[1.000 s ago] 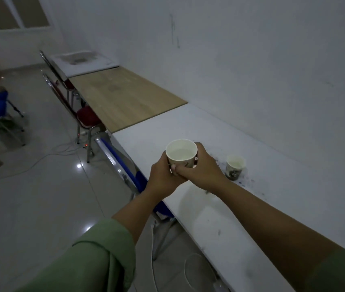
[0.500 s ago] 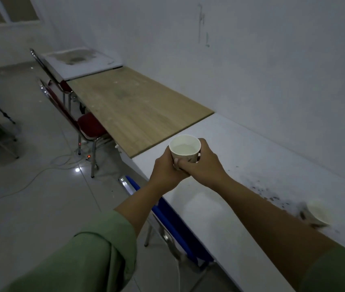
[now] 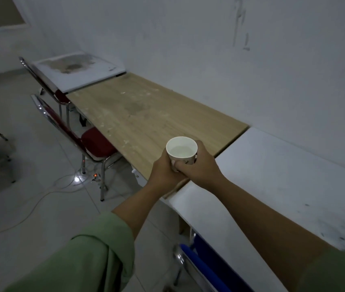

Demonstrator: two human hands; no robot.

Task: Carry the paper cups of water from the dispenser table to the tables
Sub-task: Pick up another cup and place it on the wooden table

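Paper cup (image 3: 181,150) of water is sitting upright, clasped between both outstretched arms: left hand (image 3: 163,170) and right hand (image 3: 200,167) are wrapping it, above the wooden counter (image 3: 146,114) edge.

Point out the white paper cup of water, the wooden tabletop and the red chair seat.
white paper cup of water (image 3: 181,150): head view, inner wall.
wooden tabletop (image 3: 146,114): head view, bare middle.
red chair seat (image 3: 96,142): head view, cushion top.

Both hands (image 3: 185,170) hold paper cup (image 3: 181,150) above wooden table (image 3: 150,116)
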